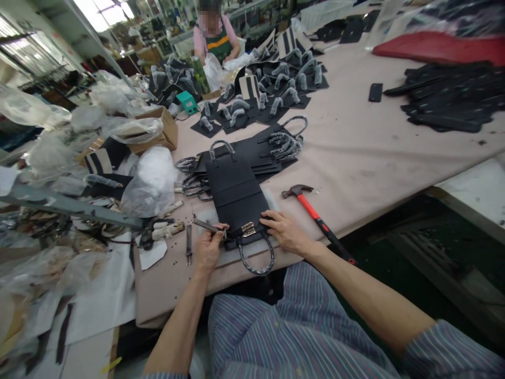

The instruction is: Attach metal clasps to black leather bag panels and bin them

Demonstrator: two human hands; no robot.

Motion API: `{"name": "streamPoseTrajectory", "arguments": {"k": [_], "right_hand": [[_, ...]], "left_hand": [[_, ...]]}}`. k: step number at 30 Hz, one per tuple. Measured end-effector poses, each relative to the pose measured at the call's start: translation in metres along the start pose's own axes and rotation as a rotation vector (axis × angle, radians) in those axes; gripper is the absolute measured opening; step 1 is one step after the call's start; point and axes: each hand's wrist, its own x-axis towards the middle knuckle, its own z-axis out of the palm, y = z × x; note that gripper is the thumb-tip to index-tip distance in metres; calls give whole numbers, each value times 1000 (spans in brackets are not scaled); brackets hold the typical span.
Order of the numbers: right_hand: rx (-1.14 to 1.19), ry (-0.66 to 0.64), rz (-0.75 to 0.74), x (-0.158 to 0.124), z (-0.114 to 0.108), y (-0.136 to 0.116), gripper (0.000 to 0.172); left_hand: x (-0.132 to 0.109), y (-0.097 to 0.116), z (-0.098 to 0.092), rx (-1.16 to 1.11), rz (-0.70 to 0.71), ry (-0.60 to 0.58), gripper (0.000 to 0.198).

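Note:
A flat black bag panel (235, 196) lies on the beige table near its front edge, with a gold clasp (248, 228) and a wrapped handle loop (256, 259) at my end. My left hand (208, 246) is closed on a thin metal tool (205, 226) whose tip points at the panel's left corner. On the panel's right corner, beside the clasp, my right hand (284, 230) rests with fingers bent, pressing down. A stack of similar black panels with handles (272, 147) lies just behind.
A red-handled hammer (315, 213) lies right of the panel. Pliers (160, 230) and plastic bags (148, 181) crowd the left. Further back are more black parts (276, 84), dark strips (453, 97) at right, and another person (215, 37) at the far end.

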Motion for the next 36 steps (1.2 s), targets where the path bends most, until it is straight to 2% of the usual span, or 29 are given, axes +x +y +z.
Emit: {"name": "streamPoseTrajectory", "arguments": {"k": [4,6,9,11,13,15,19,22,24,27,36], "right_hand": [[124,8,-39,-5,-4,7,47],[160,33,-20,-7,-4,8,51],[186,65,2,-8,-1,5,55],[193,81,14,-10,1,2,59],[174,119,62,-13,5,0,61],[125,191,153,-18,10,1,61],[44,246,260,-28,17,5,57],[40,223,234,-32,17,7,54],[50,225,226,-32,16,7,54],[60,221,240,-31,12,3,53],[65,200,274,-28,7,-4,52]], "left_hand": [[2,4,4,113,72,-133,17],[4,2,5,-6,-1,-30,21],[8,-6,-1,-314,-186,227,37],[9,-8,-8,-358,-215,271,42],[7,-1,-11,-246,-149,209,36],[4,14,-4,-141,-59,125,28],[2,40,43,-76,24,-9,19],[5,44,80,-63,37,-90,16],[7,41,95,-64,53,-113,16],[9,36,103,-67,75,-118,15],[11,35,104,-37,112,-198,11]]}}
